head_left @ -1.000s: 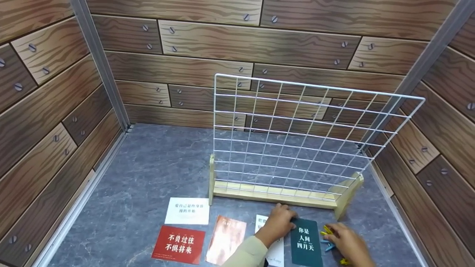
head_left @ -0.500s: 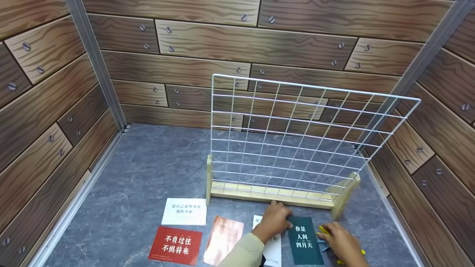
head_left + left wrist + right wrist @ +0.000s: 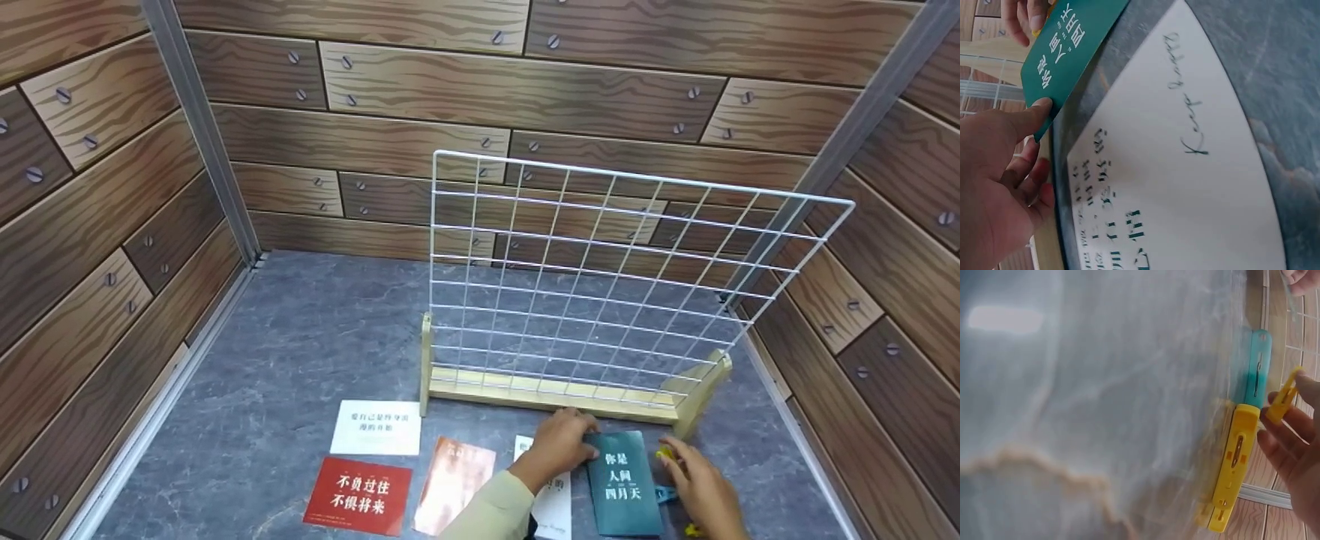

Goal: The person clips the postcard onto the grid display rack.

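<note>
Lower right of head view: right hand (image 3: 701, 484) pinches yellow clip (image 3: 1282, 402), blue clip (image 3: 1258, 371) just beside; left hand (image 3: 561, 442), apart from it, pinches green card (image 3: 626, 491) by its upper-left corner, that corner raised. Red card (image 3: 358, 496) lies lower left of centre. Behind, grid rack (image 3: 487, 384) stands right of centre; plank-patterned wall (image 3: 450, 82) spans upper frame.

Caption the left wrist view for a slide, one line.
Left hand pinches a corner of the green card, beside a white card lettered "Keep happy" on the gray table.
</note>
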Available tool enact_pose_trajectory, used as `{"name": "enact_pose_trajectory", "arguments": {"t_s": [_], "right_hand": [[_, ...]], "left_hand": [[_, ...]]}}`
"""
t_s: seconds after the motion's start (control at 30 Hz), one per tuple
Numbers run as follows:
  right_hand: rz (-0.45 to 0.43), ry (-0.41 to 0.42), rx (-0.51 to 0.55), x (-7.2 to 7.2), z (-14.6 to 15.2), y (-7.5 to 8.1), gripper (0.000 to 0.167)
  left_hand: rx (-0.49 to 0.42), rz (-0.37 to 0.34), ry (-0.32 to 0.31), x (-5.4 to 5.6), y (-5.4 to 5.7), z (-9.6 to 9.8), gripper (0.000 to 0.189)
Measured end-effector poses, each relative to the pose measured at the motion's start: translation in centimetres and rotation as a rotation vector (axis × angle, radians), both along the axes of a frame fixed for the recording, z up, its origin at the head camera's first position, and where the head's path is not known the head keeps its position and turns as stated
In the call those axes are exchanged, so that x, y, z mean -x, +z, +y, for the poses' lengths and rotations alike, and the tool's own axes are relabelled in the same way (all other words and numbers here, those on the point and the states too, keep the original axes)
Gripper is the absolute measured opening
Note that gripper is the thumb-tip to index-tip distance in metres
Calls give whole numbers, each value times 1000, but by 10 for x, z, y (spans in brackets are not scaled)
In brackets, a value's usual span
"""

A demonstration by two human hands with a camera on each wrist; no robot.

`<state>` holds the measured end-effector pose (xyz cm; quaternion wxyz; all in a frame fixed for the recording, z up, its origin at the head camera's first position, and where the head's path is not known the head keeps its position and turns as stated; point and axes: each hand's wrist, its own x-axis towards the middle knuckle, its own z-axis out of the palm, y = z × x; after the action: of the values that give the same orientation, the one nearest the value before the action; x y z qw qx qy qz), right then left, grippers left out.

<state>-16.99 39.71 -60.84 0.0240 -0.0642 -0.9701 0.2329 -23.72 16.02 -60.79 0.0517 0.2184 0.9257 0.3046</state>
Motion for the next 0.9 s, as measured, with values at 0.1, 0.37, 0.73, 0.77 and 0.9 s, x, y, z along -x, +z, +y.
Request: {"name": "enact_pose_trajectory", "arguments": {"t_s": [0.1, 0.37, 0.73, 0.77, 0.9], "right_hand": [[77, 7, 4, -3, -2, -2, 30], [2, -53, 84, -1, -2, 6, 36], [140, -145, 177, -3, -11, 8, 25], [159, -153, 184, -3, -12, 9, 23], [214, -183, 213, -2, -17, 11, 21]], "left_hand": [[-52, -37, -8, 0, 2, 1, 27], [-257, -191, 4, -3, 5, -4, 29], [-469, -257, 31, -7, 10, -16, 31], [-483, -253, 29, -7, 11, -17, 31], [-548, -218, 9, -6, 15, -24, 31]]}}
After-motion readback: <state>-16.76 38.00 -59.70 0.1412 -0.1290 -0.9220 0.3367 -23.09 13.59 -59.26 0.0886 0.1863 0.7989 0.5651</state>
